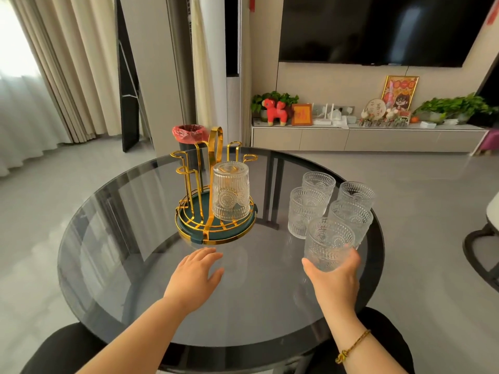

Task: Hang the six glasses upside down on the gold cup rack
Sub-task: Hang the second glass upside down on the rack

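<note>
Gold cup rack (208, 190), wire, green base tray; stands left-centre on round smoked-glass table (113, 238).
Glasses, embossed clear, qty 6:
- 1 hung glass (231, 190), mouth down on near-right peg. Done.
- 4 upright glasses (306, 211), clustered right of rack, apart from it. Not yet hung.
- 1 held glass (328, 242), upright, in right hand (336, 279); fingers wrapped round lower half, appears lifted nearer the camera than the cluster.
Left hand (195, 273): flat, fingers spread, palm down near tabletop just in front of rack, holds nothing.
Progress est.: 1 of 6 on; 5 pegs free; held glass needs inverting.
</note>
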Tool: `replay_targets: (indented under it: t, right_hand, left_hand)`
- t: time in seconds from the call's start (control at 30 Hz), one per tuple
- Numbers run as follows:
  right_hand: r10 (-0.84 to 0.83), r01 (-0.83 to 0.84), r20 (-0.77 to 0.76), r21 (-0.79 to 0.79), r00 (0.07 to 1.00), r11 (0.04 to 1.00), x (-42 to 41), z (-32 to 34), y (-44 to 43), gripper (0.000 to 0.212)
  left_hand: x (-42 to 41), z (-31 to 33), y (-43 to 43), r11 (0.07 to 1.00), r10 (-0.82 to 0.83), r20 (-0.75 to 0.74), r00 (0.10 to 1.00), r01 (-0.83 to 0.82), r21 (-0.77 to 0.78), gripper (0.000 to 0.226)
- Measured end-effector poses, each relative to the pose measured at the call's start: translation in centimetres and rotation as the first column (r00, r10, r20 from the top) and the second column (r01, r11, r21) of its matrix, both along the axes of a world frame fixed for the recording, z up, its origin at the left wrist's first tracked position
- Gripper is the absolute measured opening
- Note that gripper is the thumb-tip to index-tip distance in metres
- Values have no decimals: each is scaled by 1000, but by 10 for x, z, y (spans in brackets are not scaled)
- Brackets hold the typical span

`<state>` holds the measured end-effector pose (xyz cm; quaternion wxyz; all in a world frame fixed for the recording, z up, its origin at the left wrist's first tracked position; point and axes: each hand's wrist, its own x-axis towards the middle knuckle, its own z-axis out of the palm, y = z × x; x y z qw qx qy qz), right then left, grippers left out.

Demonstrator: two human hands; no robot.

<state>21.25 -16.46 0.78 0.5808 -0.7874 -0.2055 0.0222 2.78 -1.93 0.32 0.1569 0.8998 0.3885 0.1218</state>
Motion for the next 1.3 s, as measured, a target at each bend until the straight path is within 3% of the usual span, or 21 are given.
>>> replay_targets:
  t: [0.13, 0.3, 0.43, 0.53, 0.67, 0.8, 1.03, 1.3]
  right_hand:
    - [79, -79, 11, 67, 997, 995, -2, 2, -1, 85]
    - [226, -231, 55, 135, 973, 963, -3, 27, 9, 86]
    - [308, -321, 109, 137, 945, 937, 3, 63, 26, 83]
    - [350, -362, 117, 109, 929, 926, 11, 92, 43, 79]
    - [414, -418, 115, 9, 903, 908, 28, 128, 67, 61]
    - [482, -482, -1, -18, 876, 876, 43, 153, 88, 53]
    - [571, -570, -34, -143, 820, 809, 53, 169, 108, 55]
    - [636, -617, 38, -210, 770, 759, 56, 189, 119, 51]
  left_hand:
    - [-5, 8, -2, 999, 50, 190, 981, -46, -24, 36]
    - [-3, 42, 1, 984, 65, 501, 863, -138, 110, 29]
    - [4, 79, 16, 945, 32, 608, 793, -221, 239, 37]
    - [12, 101, 33, 927, 29, 586, 810, -242, 288, 43]
    - [21, 113, 57, 899, 10, 418, 909, -191, 394, 40]
    - [21, 110, 74, 919, 52, 303, 952, -165, 359, 34]
    - [15, 112, 84, 914, 42, 299, 953, -157, 373, 30]
    - [-15, 112, 105, 915, 14, 342, 940, -150, 374, 26]
